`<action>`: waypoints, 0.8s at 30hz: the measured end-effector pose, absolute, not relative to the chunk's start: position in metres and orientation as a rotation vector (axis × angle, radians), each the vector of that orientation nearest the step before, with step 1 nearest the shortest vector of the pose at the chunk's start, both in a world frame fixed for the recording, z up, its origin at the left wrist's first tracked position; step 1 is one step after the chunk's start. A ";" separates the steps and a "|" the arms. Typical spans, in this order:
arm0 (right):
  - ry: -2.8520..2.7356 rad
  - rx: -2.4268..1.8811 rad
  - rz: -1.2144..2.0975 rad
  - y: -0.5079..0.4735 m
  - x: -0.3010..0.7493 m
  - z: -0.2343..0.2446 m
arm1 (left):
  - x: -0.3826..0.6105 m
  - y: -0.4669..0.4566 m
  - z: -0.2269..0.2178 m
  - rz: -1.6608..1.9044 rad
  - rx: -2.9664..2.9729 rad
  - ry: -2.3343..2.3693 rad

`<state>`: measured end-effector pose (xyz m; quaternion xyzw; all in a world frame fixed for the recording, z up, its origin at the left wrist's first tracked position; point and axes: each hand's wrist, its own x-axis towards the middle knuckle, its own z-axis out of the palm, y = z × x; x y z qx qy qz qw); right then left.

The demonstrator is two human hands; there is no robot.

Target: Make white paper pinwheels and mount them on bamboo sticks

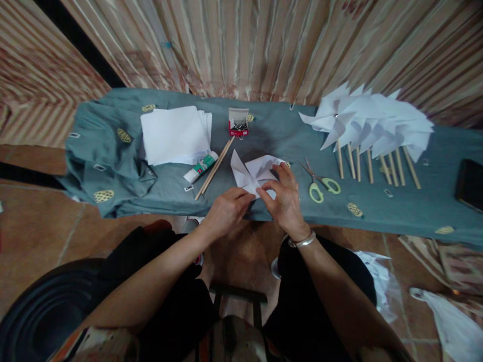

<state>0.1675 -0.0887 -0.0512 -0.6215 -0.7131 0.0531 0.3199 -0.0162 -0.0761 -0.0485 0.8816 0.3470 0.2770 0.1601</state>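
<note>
A white folded paper piece (253, 173), shaped like pinwheel blades, lies on the grey-green cloth (271, 136) in front of me. My left hand (225, 210) is closed, pinching the paper's near edge with fingertips. My right hand (286, 197), with a silver bangle on the wrist, presses and grips the paper's right side, fingers bent over a flap. Both hands touch the same sheet near its middle.
A stack of white paper (174, 134) lies at back left, with a glue tube (200, 167) and wooden sticks (216, 167) beside it. A red box of pins (238, 123) stands behind. Green-handled scissors (320, 183) lie right; several finished pinwheels (372, 131) further right. A black object (470, 185) sits at the far right.
</note>
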 end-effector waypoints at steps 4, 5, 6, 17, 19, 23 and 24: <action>-1.877 -1.653 0.077 -0.089 0.165 -0.052 | -0.016 -0.077 -0.049 0.780 2.523 0.996; -1.875 -1.653 0.064 -0.089 0.165 -0.052 | -0.016 -0.077 -0.049 0.776 2.525 0.996; -1.873 -1.649 0.054 -0.090 0.165 -0.052 | -0.016 -0.077 -0.049 0.776 2.527 0.997; -1.907 -1.641 0.070 -0.099 0.160 -0.049 | -0.017 -0.077 -0.047 0.803 2.519 1.000; -1.907 -1.642 0.054 -0.101 0.161 -0.048 | -0.017 -0.077 -0.047 0.798 2.508 1.006; -1.916 -1.632 0.037 -0.103 0.164 -0.048 | -0.017 -0.077 -0.047 0.774 2.479 1.010; -1.921 -1.631 0.036 -0.103 0.165 -0.048 | -0.017 -0.077 -0.048 0.771 2.470 0.999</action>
